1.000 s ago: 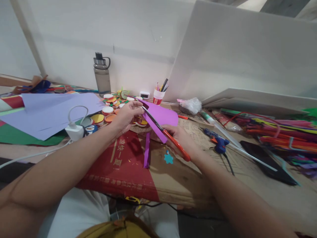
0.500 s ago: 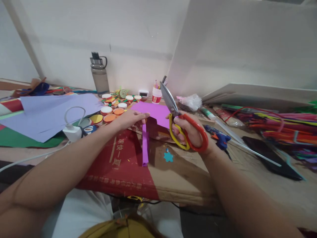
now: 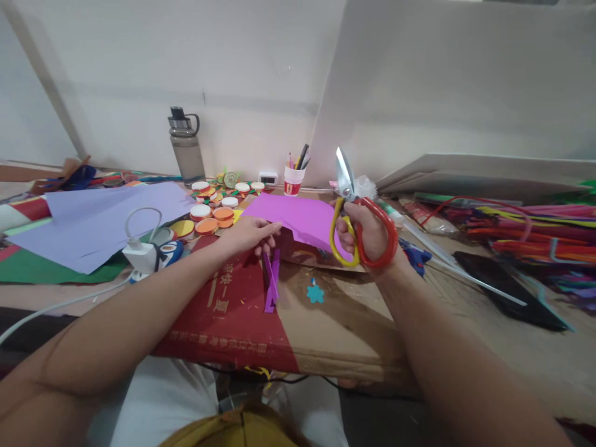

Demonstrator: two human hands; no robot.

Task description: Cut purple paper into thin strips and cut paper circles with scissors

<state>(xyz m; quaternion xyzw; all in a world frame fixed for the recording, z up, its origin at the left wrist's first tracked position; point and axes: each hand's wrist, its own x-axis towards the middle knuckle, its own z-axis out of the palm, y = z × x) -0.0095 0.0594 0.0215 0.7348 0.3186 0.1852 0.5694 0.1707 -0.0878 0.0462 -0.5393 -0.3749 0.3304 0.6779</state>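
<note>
My right hand (image 3: 365,231) is wrapped round the handles, one yellow and one red, of a pair of scissors (image 3: 345,180). The blades point up and look closed together. With fingers curled, my left hand (image 3: 256,236) is at the near left edge of a purple sheet (image 3: 298,214). Narrow purple strips (image 3: 271,285) hang or lie just below that hand on the red part of a cardboard sheet (image 3: 344,335); whether the fingers pinch a strip or the sheet is hidden. A small blue star-like cutout (image 3: 315,293) lies on the brown cardboard.
Round tubs (image 3: 200,212) stand behind my left hand, near a bottle (image 3: 186,152) and a paper cup (image 3: 294,181) of pens. Lilac sheets (image 3: 112,217) and a white charger (image 3: 139,256) lie left. Pipe cleaners (image 3: 549,233) and a glue gun (image 3: 416,256) are right.
The scissors and my right hand have moved right, away from my left hand. The purple strips below my left hand now cross each other, and more of the purple sheet shows.
</note>
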